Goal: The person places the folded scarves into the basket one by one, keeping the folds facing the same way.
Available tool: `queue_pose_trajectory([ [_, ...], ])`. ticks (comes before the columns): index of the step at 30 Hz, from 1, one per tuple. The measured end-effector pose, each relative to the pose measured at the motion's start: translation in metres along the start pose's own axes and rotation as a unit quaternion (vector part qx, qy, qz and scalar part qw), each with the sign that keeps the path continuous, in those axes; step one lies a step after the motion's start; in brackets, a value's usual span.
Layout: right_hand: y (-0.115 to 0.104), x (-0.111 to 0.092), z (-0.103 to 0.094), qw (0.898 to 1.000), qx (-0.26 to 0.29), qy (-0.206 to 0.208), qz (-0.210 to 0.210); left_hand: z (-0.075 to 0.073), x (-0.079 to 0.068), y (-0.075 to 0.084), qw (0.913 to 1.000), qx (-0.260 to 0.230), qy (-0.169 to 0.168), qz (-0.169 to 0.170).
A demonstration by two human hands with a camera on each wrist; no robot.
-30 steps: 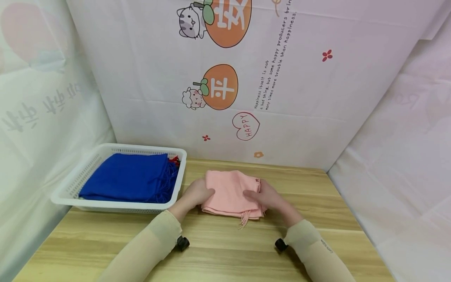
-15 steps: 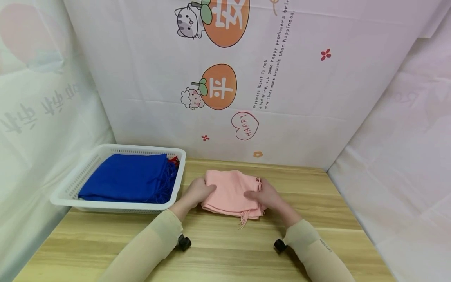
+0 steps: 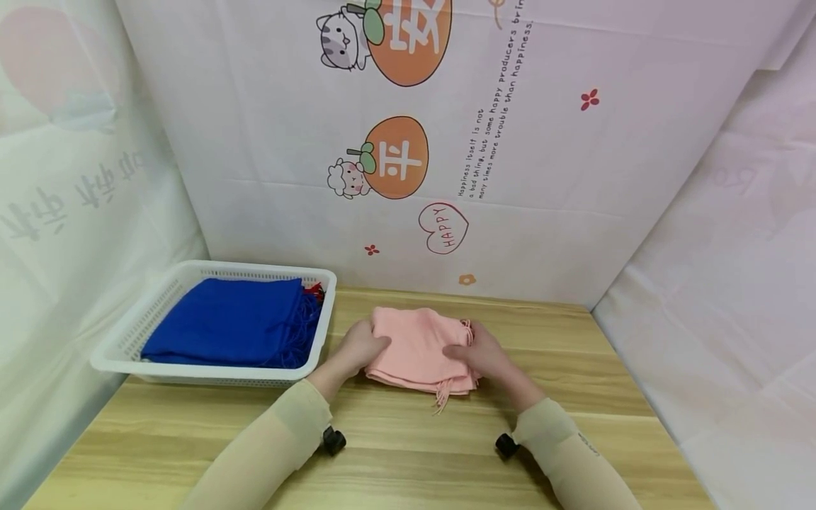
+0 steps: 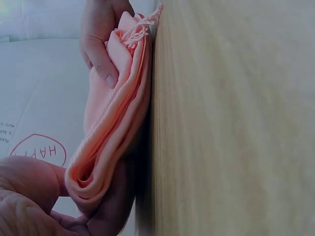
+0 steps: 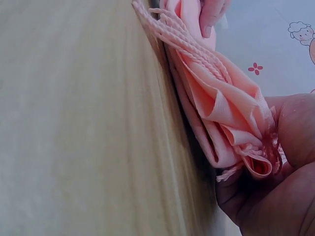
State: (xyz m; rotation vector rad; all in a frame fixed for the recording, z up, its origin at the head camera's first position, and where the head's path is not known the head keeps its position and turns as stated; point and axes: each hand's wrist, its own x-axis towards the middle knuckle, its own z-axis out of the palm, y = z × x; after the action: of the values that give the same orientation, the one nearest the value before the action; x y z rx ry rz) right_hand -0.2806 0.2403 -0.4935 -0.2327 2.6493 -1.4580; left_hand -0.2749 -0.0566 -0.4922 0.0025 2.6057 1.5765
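Observation:
A folded pink scarf (image 3: 414, 347) with tassels lies low over the wooden table in the head view. My left hand (image 3: 358, 348) grips its left side, thumb on top and fingers underneath. On the fringed right side, my right hand (image 3: 484, 352) holds it the same way. The left wrist view shows the rolled fold of the scarf (image 4: 106, 132) between my thumb and fingers, close beside the tabletop. In the right wrist view, loose layers and twisted tassels (image 5: 197, 54) hang from the scarf, and its corner sits in my right hand (image 5: 280, 162).
A white plastic basket (image 3: 328, 319) stands at the left, just beyond my left hand. Inside lie a folded blue fringed cloth (image 3: 223, 319) and a bit of something red (image 3: 315, 289). White printed sheets (image 3: 535, 234) hang behind and on both sides of the wooden table (image 3: 408, 460).
Almost nothing differs. Both hands keep their hold on the pink scarf, and the head view has shifted slightly.

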Motion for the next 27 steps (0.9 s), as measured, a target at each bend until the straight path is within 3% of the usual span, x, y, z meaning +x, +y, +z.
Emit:
queue_pose_trajectory([
  [13,-0.009,-0.001,-0.007,1.000,0.010,0.000,-0.017,-0.008,-0.017,0.022,0.9981,0.029,0.008,0.054],
  [19,-0.018,-0.002,-0.004,0.999,0.025,0.001,-0.027,-0.022,-0.024,0.033,0.9952,0.070,0.025,0.063],
  [27,-0.038,-0.004,0.002,0.997,0.072,-0.001,-0.036,-0.046,-0.036,0.044,0.9944,0.071,0.033,0.071],
])
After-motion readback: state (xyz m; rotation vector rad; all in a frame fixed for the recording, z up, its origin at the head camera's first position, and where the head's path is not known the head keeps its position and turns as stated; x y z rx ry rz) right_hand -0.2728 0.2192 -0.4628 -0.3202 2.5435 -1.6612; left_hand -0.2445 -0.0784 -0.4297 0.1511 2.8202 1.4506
